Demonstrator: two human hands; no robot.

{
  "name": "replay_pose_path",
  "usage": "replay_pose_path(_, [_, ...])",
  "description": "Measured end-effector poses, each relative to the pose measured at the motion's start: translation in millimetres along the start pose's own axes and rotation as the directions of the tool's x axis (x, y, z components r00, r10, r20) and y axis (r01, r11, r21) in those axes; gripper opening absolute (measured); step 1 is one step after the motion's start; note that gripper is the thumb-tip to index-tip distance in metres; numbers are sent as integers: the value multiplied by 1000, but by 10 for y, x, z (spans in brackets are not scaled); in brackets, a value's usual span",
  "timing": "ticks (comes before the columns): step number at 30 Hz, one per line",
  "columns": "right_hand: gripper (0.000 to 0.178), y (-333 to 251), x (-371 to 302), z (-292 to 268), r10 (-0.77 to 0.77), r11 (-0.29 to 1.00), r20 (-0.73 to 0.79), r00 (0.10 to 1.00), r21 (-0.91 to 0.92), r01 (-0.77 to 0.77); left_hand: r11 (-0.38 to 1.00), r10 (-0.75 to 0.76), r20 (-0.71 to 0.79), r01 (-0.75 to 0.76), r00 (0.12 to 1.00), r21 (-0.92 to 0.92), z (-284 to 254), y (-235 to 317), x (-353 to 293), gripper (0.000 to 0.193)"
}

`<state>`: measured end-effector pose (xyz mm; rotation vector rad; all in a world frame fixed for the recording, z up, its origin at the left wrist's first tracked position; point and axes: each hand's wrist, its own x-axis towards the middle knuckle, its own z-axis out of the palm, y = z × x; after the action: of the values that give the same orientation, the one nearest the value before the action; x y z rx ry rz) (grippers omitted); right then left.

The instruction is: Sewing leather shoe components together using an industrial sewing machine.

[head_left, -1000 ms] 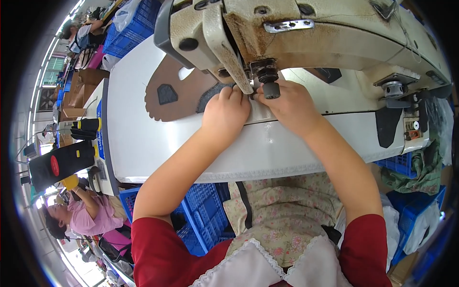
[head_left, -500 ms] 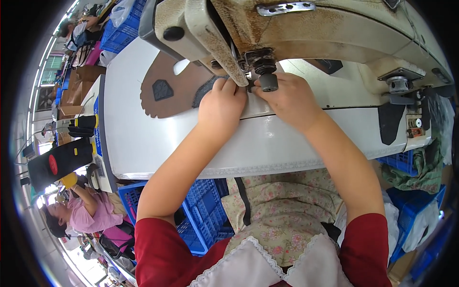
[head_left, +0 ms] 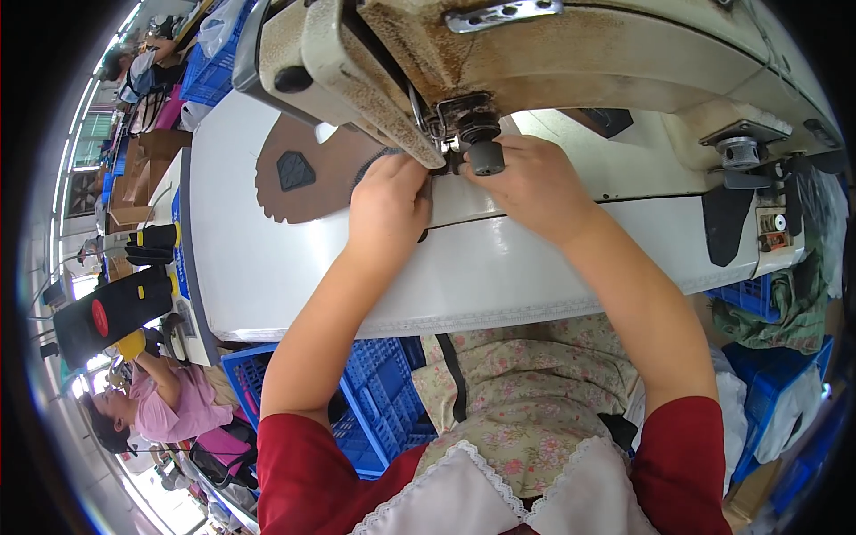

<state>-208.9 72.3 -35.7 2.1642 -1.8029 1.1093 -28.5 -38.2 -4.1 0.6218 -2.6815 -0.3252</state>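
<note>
A flat brown piece (head_left: 323,196) with a scalloped edge, a dark angular patch (head_left: 295,170) and a dark stitched border lies left of the sewing machine's (head_left: 588,53) needle area. My left hand (head_left: 388,203) is closed on its right end, fingers curled and pressed together. A small dark bit shows beneath that hand's edge. At the other side of the presser foot (head_left: 450,160), my right hand (head_left: 532,183) is closed, thumb and fingers pinched together. A grey knob (head_left: 486,158) partly covers those fingertips, so what they hold is hidden.
The machine arm passes over my hands. Another dark-patched piece (head_left: 606,120) lies behind it, and a black flat piece (head_left: 728,227) rests at the right. Blue crates (head_left: 383,392) stand below the table's (head_left: 499,276) front edge. A person in pink (head_left: 183,401) sits at left.
My left hand has moved left, away from the presser foot, and turned slightly. The brown piece sits slightly farther left. My right hand stays beside the needle area; the view has shifted a little.
</note>
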Motion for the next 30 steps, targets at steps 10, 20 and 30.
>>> replay_pose_path(10, [15, -3, 2, 4, -24, 999, -10, 1000, -39, 23, 969, 125, 61, -135, 990, 206, 38, 66, 7, 20])
replay_pose_path(20, [15, -18, 6, -10, -27, 999, -6, 1000, -44, 27, 950, 79, 93, -103, 993, 293, 55, 178, 13, 12])
replay_pose_path(30, [6, 20, 11, 22, -70, 997, -73, 995, -50, 67, 969, 29, 38, -38, 999, 244, 69, 212, 14, 13])
